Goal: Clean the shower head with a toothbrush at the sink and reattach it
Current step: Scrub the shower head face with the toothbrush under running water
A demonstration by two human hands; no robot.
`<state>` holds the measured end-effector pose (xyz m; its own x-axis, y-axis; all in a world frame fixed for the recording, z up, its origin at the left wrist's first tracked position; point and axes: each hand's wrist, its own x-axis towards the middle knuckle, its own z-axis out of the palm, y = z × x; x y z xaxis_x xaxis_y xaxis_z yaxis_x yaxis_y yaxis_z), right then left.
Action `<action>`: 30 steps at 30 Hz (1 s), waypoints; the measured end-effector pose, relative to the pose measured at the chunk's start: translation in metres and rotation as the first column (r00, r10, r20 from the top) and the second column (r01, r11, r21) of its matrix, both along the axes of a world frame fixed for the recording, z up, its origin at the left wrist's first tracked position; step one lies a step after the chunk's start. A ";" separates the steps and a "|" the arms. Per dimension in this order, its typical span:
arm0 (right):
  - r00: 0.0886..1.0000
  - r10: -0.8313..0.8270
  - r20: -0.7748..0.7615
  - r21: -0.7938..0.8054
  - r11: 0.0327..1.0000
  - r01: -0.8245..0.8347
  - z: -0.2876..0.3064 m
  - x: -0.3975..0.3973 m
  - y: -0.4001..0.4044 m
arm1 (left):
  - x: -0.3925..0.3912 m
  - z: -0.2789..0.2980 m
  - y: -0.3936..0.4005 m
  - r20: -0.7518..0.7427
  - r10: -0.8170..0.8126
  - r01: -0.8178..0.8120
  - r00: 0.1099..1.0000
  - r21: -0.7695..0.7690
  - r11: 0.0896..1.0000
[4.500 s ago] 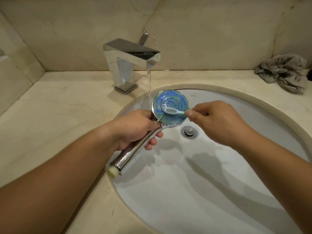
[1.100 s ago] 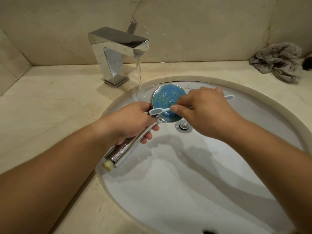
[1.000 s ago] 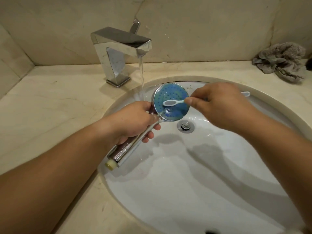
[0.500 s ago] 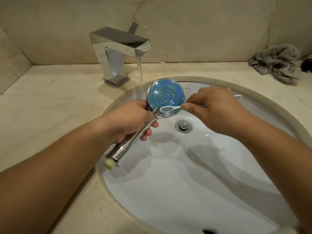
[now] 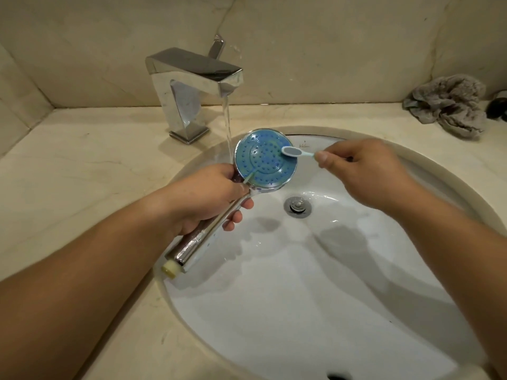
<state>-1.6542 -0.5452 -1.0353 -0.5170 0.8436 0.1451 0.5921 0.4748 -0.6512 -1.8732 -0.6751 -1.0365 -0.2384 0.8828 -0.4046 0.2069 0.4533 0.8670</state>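
A: How far along is the job being judged?

B: Scrubbing is being carried out mid-frame: the shower head (image 5: 265, 158) is being held over the sink (image 5: 315, 292), just beside the water running from the tap (image 5: 192, 78). Rinsing and reattaching are still being awaited, it seems.

A: And how are the hands being posed?

B: The handle is being gripped by the left hand (image 5: 208, 198), fingers curled round it. The toothbrush (image 5: 295, 152) is being pinched by the right hand (image 5: 359, 171), its bristles being pressed to the blue face's upper right.

Blue dotted shower head (image 5: 264, 160), chrome faucet (image 5: 192, 86), white sink (image 5: 301, 297)
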 end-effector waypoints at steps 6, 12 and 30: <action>0.999 0.037 0.003 -0.058 0.998 -0.036 -0.003 0.002 0.003 | 0.001 -0.001 -0.001 -0.003 -0.014 0.014 1.000 -0.013 1.000; 0.991 0.127 0.032 -0.102 0.987 -0.123 -0.003 0.001 -0.004 | 0.001 -0.002 -0.001 -0.029 -0.021 0.021 0.999 -0.014 1.000; 1.000 -0.014 0.020 -0.047 0.999 0.015 0.007 -0.006 -0.002 | 0.003 -0.005 0.001 -0.112 -0.049 0.050 0.993 0.011 0.999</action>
<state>-1.6603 -0.5467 -1.0285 -0.5067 0.8568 0.0953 0.6115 0.4351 -0.6609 -1.8697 -0.6741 -1.0414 -0.2373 0.8998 -0.3661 0.3244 0.4286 0.8433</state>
